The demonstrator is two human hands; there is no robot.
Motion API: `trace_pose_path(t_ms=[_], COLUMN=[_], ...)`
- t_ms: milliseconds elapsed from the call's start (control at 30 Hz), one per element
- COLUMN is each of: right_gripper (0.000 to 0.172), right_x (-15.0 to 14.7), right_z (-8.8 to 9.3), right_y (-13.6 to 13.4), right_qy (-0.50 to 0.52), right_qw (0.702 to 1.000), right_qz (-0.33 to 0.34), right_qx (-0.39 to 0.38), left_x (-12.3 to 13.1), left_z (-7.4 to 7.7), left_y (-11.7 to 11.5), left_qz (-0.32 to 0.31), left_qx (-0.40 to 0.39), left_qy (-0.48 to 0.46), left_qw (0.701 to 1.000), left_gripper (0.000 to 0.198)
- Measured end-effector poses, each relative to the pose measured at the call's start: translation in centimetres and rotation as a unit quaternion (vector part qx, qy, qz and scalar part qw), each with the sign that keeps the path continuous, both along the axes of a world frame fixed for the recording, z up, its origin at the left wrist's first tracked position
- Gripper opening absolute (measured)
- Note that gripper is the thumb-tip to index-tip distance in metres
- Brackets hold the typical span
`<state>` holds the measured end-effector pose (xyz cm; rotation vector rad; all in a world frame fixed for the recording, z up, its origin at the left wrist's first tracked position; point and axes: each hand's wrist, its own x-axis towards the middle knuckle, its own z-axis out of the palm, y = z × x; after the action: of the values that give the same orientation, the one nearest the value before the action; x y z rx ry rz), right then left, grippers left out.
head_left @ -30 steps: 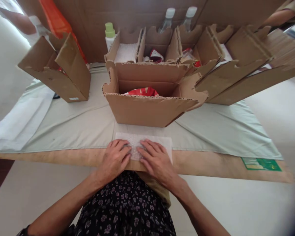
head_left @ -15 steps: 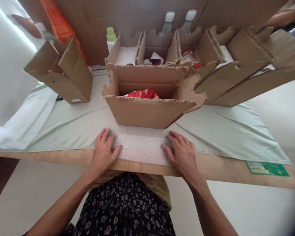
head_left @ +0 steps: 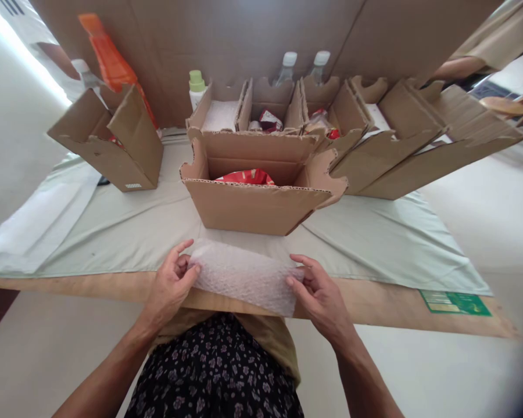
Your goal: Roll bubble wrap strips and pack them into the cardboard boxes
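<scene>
A folded strip of bubble wrap (head_left: 244, 273) spans the gap between my hands over the table's front edge, tilted with its right end nearer me. My left hand (head_left: 174, 278) pinches its left end between thumb and fingers. At the opposite end, my right hand (head_left: 320, 293) grips the strip the same way, with the index finger stretched out above. Just beyond the wrap stands an open cardboard box (head_left: 253, 209), and a red packet (head_left: 250, 176) shows inside it.
Several open cardboard bins (head_left: 375, 145) line the back, with clear bottles (head_left: 286, 69) behind. Another box (head_left: 113, 142) and an orange bottle (head_left: 113, 61) stand left. Plastic sheeting (head_left: 39, 215) lies on the cloth. A green card (head_left: 455, 302) rests at the right edge. Other people's arms show at both sides.
Both hands have gone from lying on the bubble wrap's ends to pinching it. The strip has lifted and tilted, its right end shifting toward me. The head view has shifted slightly.
</scene>
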<state>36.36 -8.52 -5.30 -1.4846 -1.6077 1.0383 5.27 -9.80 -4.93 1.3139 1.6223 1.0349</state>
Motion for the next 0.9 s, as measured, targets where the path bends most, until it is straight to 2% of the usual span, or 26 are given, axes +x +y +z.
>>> trace_pose_path(t_ms=[67, 167, 300, 367, 400, 433, 500, 633, 700, 800, 900], right_gripper=[0.045, 0.051, 0.054, 0.052, 0.051, 0.048, 0.042, 0.037, 0.036, 0.032, 0.03], right_x=[-0.3, -0.9, -2.4, -3.3, -3.7, -4.0, -4.5, -4.9, -4.8, -4.0, -1.9], right_z=[0.0, -0.2, -1.2, -1.9, -2.3, -2.5, -2.8, -2.4, -2.0, -1.4, -0.8], right_y=[-1.0, -3.6, -7.4, -8.8, -9.3, -9.6, -9.8, -8.9, -8.4, -7.8, -7.4], right_qy=[0.014, 0.003, 0.014, 0.028, 0.033, 0.038, 0.051, 0.066, 0.058, 0.027, -0.022], right_qw=[0.999, 0.997, 0.993, 0.992, 0.992, 0.992, 0.991, 0.986, 0.984, 0.985, 0.987], right_qz=[0.026, 0.039, 0.047, 0.04, 0.036, 0.034, 0.045, 0.093, 0.112, 0.118, 0.12], right_qx=[-0.035, -0.068, -0.108, -0.12, -0.118, -0.115, -0.114, -0.125, -0.126, -0.119, -0.106], left_x=[-0.3, 0.0, 2.5, 3.8, 4.2, 4.3, 3.9, 1.6, 0.7, 0.3, 0.8], left_z=[0.1, 0.3, 0.2, 0.2, 0.2, 0.1, -0.2, -0.7, -0.8, -0.5, 0.2], left_y=[0.6, 2.6, 6.3, 7.1, 7.1, 6.6, 4.6, -0.9, -2.9, -3.4, -1.4], left_qz=[-0.012, -0.074, -0.18, -0.208, -0.213, -0.214, -0.205, -0.217, -0.23, -0.199, -0.167], left_qx=[0.021, 0.126, 0.285, 0.337, 0.356, 0.369, 0.371, 0.317, 0.287, 0.264, 0.254], left_qy=[0.051, 0.185, 0.326, 0.363, 0.363, 0.352, 0.312, 0.244, 0.221, 0.217, 0.239], left_qw=[0.998, 0.972, 0.883, 0.844, 0.834, 0.833, 0.85, 0.891, 0.903, 0.919, 0.922], left_gripper=[0.049, 0.034, 0.028, 0.028, 0.028, 0.028, 0.027, 0.035, 0.037, 0.036, 0.032])
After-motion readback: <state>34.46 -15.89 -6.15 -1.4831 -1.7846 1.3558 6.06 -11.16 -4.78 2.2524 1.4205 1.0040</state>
